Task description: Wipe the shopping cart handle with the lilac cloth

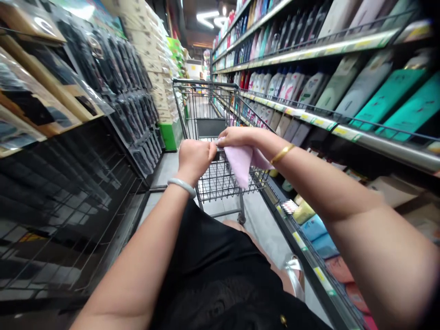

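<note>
A dark wire shopping cart (pixel 220 181) stands in front of me in the aisle. My left hand (pixel 195 156) is wrapped in a fist round the left part of its handle, a pale bangle at the wrist. Just right of it, my right hand (pixel 235 136) pinches a pale pink cloth (pixel 239 164) against the handle, close to the left thumb. The cloth hangs in a point over the near side of the cart. Most of the right fingertips are hidden behind the hand. Through the wires, the cart's lower rack shows the floor beneath.
Shelves of shampoo-like bottles (pixel 388 101) line the right side, with soft coloured packs (pixel 321 236) low down. On the left are hanging dark packaged goods (pixel 127 87) and a black wire rack (pixel 68 206). Stacked boxes (pixel 154 82) rise beyond. The grey tiled aisle floor (pixel 165 167) runs between.
</note>
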A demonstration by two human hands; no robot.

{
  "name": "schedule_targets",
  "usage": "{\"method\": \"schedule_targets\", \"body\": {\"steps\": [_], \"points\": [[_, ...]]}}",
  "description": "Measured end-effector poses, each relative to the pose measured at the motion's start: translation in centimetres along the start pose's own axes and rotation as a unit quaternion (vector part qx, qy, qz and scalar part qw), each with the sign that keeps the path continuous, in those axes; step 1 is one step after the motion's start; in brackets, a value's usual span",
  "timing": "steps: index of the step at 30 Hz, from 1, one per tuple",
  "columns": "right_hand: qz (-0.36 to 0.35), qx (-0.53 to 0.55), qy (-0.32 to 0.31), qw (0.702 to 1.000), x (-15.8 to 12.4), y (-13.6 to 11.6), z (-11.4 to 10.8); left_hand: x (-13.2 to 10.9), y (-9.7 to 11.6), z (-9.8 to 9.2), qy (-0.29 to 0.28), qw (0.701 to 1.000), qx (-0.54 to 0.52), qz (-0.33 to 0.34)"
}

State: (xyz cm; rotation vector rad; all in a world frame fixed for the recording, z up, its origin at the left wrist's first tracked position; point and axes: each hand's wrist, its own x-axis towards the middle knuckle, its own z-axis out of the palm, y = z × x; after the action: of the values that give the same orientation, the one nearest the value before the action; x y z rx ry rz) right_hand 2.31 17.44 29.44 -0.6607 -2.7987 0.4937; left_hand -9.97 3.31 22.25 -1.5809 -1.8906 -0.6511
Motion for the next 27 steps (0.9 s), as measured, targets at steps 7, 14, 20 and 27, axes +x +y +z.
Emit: {"method": "schedule_targets", "body": {"steps": [7,14,20,27], "points": [[0.12,-0.124,-0.018,0.985,-1.4,1.5,0.1,-0.5,0.1,0.0,0.013,1.0,-0.009,0.009],[-0.005,-0.172,0.152,0.973,-4.2,-0.4,2.9,-0.8,-0.3,0.0,0.033,0.999,-0.015,0.014],[-0.188,-0.084,0.093,0.974,-6.7,2.8,2.5,-1.3,-0.2,-0.5,0.042,0.998,-0.026,0.024],[-0.106,0.128,0.222,0.961,-5.8,2.5,4.1,-1.5,-0.2,-0.8,0.044,0.998,-0.033,0.017]]}}
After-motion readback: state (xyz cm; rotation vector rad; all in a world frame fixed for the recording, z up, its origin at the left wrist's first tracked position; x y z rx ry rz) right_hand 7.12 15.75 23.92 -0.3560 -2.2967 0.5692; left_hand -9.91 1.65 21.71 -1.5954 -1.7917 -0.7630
